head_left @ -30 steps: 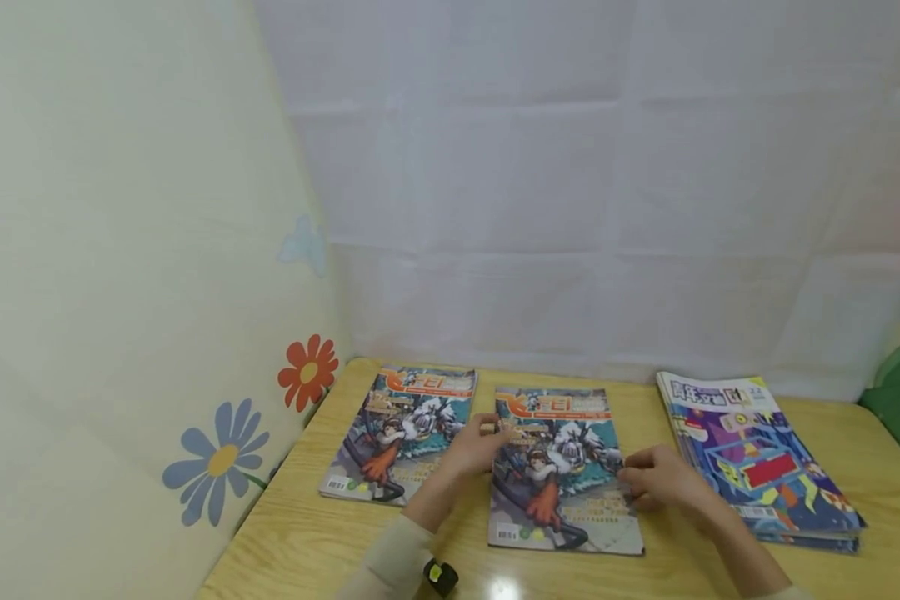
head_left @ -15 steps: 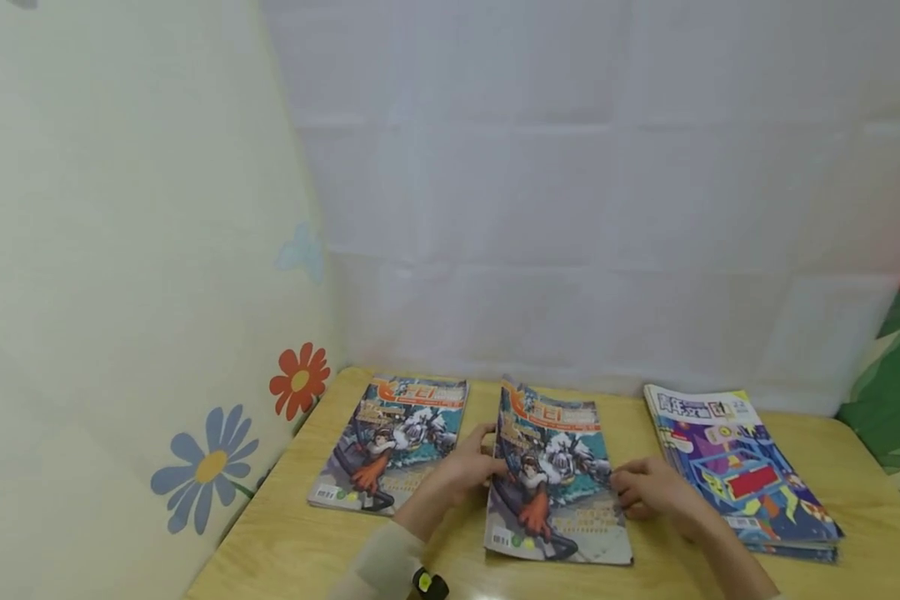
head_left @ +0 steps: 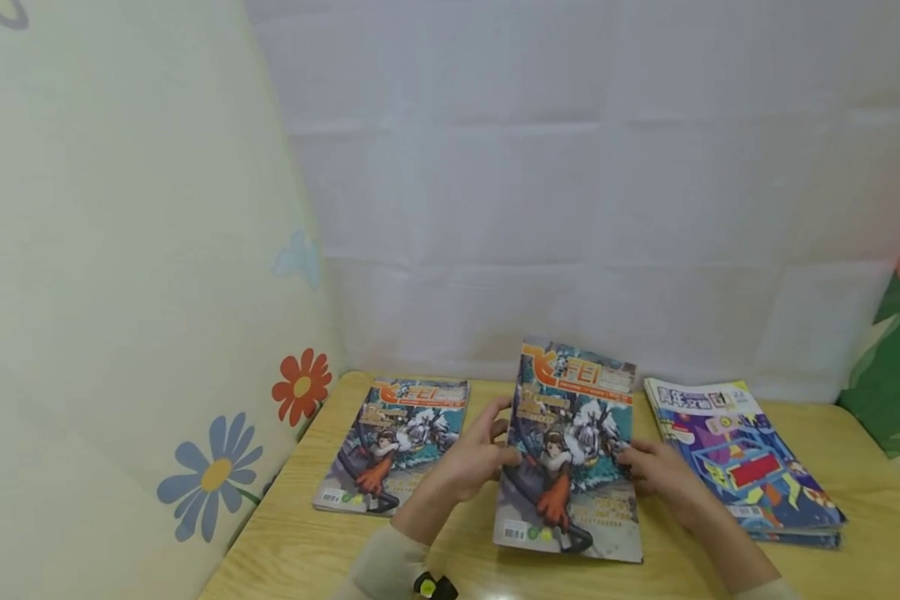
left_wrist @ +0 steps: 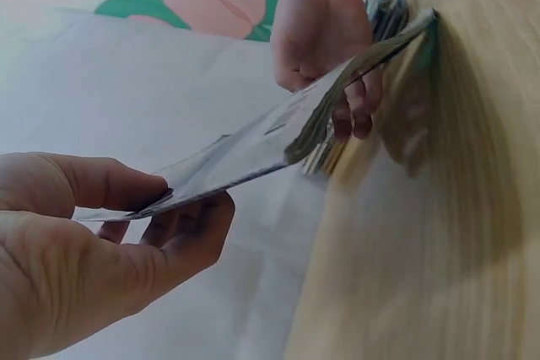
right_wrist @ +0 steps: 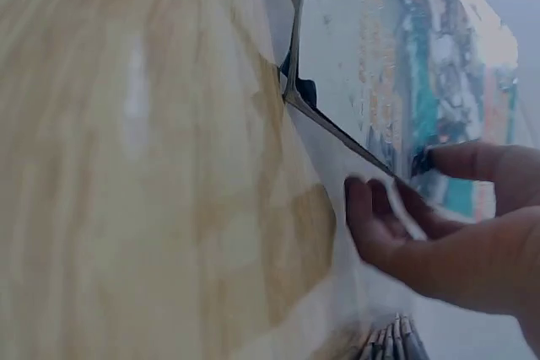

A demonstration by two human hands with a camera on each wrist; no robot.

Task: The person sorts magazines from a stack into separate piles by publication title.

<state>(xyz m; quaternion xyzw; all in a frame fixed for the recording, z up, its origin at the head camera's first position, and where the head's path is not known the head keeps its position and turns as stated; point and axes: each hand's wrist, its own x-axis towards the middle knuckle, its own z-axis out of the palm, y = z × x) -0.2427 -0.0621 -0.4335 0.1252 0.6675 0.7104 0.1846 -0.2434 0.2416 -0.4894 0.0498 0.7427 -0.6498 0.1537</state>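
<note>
Both hands hold a magazine [head_left: 570, 458] with an orange title and a fantasy-art cover, tilted with its top edge raised off the table. My left hand [head_left: 476, 454] pinches its left edge, thumb on the cover and fingers beneath, as the left wrist view also shows. On the opposite edge, my right hand [head_left: 660, 475] has its thumb on the cover and fingers curled under, plain in the right wrist view. A second magazine [head_left: 397, 446] with the same cover lies flat to the left. Right of the hands lies a stack of magazines [head_left: 750, 458] with a purple cover on top.
The wooden table [head_left: 277, 542] meets a white cloth backdrop [head_left: 457, 208] at the back. A pale wall [head_left: 120, 250] with painted flowers borders the left side. Green leaf decoration [head_left: 896, 400] appears at the far right. A dark band with a yellow-green mark [head_left: 427, 586] sits by the left sleeve.
The middle magazine was flat on the table, then its upper left corner lifted; now it is raised and tilted in both hands. The other magazines have stayed in place.
</note>
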